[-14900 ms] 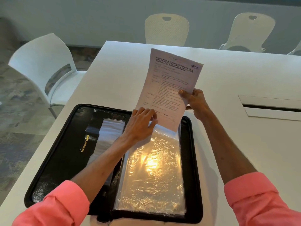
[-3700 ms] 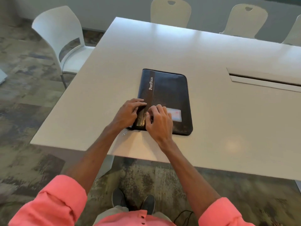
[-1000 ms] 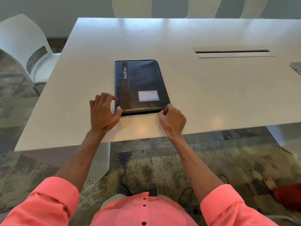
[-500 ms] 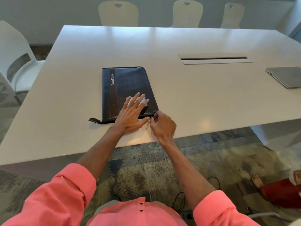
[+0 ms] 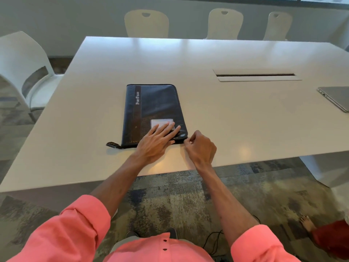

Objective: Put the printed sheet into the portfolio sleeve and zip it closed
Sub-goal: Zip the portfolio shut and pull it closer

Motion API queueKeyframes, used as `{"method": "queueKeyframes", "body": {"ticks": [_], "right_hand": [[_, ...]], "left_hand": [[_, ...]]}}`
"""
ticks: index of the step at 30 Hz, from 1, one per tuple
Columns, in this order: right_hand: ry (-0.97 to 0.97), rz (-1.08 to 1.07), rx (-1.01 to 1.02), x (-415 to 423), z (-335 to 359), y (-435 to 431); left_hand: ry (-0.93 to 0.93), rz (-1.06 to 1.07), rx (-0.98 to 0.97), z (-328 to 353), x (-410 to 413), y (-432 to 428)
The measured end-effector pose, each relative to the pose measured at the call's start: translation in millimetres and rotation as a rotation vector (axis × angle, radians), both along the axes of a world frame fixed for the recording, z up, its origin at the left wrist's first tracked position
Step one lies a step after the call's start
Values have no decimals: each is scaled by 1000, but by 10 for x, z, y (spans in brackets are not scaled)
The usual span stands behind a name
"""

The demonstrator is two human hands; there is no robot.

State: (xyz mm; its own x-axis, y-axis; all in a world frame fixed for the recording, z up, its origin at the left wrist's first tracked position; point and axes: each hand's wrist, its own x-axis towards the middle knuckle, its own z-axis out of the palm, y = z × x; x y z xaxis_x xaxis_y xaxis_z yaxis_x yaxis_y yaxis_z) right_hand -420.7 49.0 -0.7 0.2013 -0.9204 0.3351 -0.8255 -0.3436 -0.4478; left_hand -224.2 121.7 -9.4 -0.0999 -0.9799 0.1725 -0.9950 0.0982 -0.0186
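The dark blue portfolio (image 5: pixel 153 104) lies folded shut on the white table (image 5: pixel 217 114), with "PortFolio" printed on a dark stripe and a small label window near its front edge. My left hand (image 5: pixel 157 141) rests flat on its near right part, fingers spread. My right hand (image 5: pixel 201 146) is pinched at the portfolio's near right corner, apparently on the zipper pull, which its fingers hide. A short black tab (image 5: pixel 113 145) sticks out at the near left corner. The printed sheet is out of sight.
A closed grey laptop (image 5: pixel 338 97) lies at the table's right edge. A cable slot (image 5: pixel 256 75) is set into the table top. White chairs stand at the left (image 5: pixel 24 67) and along the far side (image 5: pixel 146 23). Another person's bare foot (image 5: pixel 306 223) shows on the carpet at lower right.
Since a second ago my left hand has moved from the table beside the portfolio onto its cover. My right hand has stayed pinched at the near right corner. The camera view has shifted.
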Motion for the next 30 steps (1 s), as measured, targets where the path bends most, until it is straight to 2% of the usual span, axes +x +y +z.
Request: {"method": "queueKeyframes", "body": {"ticks": [17,22,26,30], "right_hand": [[27,107,-1,271,67,-710],[-1,137,50,326,65,-857],[-26,257,101,277,64,-959],[10,357,111,243,41,-1057]], "left_hand": [[0,-56,47,-60,100,79],[224,-18,-5,58,90,7],[343,37,-116,157,198,-270],[344,115,-17,214,456,-705]]}}
